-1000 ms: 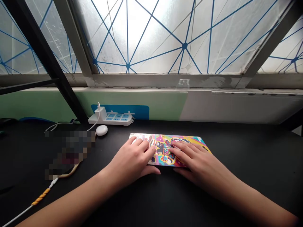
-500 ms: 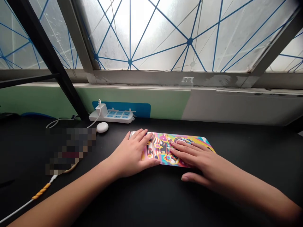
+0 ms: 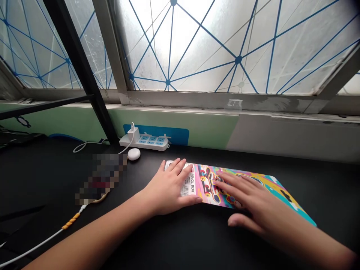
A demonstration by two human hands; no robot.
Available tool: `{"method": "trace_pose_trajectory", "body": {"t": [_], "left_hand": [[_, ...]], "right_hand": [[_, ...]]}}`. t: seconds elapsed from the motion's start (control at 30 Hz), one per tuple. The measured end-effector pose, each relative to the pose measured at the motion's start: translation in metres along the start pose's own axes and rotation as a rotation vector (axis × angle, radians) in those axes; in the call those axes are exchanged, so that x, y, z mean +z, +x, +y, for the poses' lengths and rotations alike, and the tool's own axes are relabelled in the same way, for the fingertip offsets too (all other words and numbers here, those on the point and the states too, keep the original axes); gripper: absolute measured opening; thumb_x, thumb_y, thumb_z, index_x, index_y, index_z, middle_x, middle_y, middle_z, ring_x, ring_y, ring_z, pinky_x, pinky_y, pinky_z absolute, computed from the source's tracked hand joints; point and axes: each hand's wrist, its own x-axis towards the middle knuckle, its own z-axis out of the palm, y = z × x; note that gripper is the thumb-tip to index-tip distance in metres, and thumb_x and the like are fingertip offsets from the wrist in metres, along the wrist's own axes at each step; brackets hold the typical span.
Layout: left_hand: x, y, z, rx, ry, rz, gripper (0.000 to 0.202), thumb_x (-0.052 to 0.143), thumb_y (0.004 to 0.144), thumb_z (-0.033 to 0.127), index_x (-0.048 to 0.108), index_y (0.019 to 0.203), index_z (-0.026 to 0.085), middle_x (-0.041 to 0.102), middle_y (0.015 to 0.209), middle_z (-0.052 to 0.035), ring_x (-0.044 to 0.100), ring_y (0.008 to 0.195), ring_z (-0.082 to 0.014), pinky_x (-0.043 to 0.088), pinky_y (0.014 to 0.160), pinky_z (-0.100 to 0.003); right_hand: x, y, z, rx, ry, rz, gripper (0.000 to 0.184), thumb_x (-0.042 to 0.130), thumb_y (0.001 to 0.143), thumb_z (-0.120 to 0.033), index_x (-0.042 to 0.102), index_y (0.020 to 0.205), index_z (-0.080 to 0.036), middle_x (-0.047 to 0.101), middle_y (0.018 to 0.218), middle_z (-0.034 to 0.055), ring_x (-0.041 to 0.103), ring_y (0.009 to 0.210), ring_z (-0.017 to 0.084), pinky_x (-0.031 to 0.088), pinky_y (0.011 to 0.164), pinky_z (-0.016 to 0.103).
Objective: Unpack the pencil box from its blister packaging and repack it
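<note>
A long, flat pencil box with a bright cartoon print lies on the black desk in front of me. Near its left end is a white label with a barcode and the words "PENCIL BOX". My left hand is open over that end, fingers along the far edge and thumb at the near edge. Across the middle of the print my right hand lies open and palm down, its thumb out over the desk. The right hand and wrist hide part of the box, whose teal-and-yellow end shows beyond them.
A white power strip with a plugged-in charger stands against the wall. A small round white case sits in front of it. To the left lie a blurred-out device and its white cable. A black post rises at the left.
The view has shifted, so the scene sits further right. The box's print has slid right relative to my left hand, uncovering the label, and its right end reaches further past my right wrist.
</note>
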Motion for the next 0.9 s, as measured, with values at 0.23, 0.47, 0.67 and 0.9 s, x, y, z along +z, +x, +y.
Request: {"method": "trace_pose_trajectory", "body": {"t": [0.23, 0.47, 0.67, 0.9], "left_hand": [[-0.001, 0.001, -0.001, -0.024, -0.014, -0.047, 0.093, 0.037, 0.09, 0.081, 0.029, 0.159, 0.019, 0.025, 0.165, -0.0172, 0.022, 0.153, -0.0383, 0.018, 0.117, -0.07], [-0.005, 0.002, 0.001, -0.054, 0.008, -0.126, 0.095, 0.032, 0.089, 0.084, 0.027, 0.16, 0.021, 0.02, 0.167, -0.0137, 0.018, 0.154, -0.0375, 0.015, 0.118, -0.07], [-0.006, 0.003, 0.001, -0.038, 0.025, -0.122, 0.094, 0.031, 0.09, 0.084, 0.027, 0.161, 0.022, 0.018, 0.167, -0.0145, 0.017, 0.155, -0.0376, 0.013, 0.119, -0.07], [-0.011, 0.002, -0.002, -0.054, 0.019, -0.141, 0.09, 0.031, 0.091, 0.083, 0.031, 0.159, 0.025, 0.02, 0.167, -0.0121, 0.019, 0.154, -0.0373, 0.015, 0.119, -0.069]], "right_hand": [[0.003, -0.007, 0.01, 0.011, 0.028, -0.13, 0.067, 0.06, 0.094, -0.057, 0.041, 0.154, -0.036, 0.053, 0.15, 0.004, 0.053, 0.135, 0.034, 0.053, 0.103, 0.056], [-0.024, -0.013, 0.028, 0.171, 0.015, -0.137, 0.04, 0.052, 0.098, -0.055, 0.077, 0.117, -0.031, 0.078, 0.115, 0.004, 0.071, 0.11, 0.032, 0.059, 0.09, 0.051], [-0.012, 0.004, -0.008, 0.098, -0.037, -0.089, 0.065, 0.051, 0.095, -0.065, 0.058, 0.143, -0.022, 0.059, 0.145, 0.0145, 0.057, 0.131, 0.037, 0.051, 0.102, 0.057], [-0.007, -0.003, 0.003, 0.162, 0.07, -0.206, 0.066, 0.054, 0.094, -0.063, 0.05, 0.15, -0.028, 0.053, 0.151, 0.0102, 0.049, 0.139, 0.035, 0.045, 0.11, 0.058]]}}
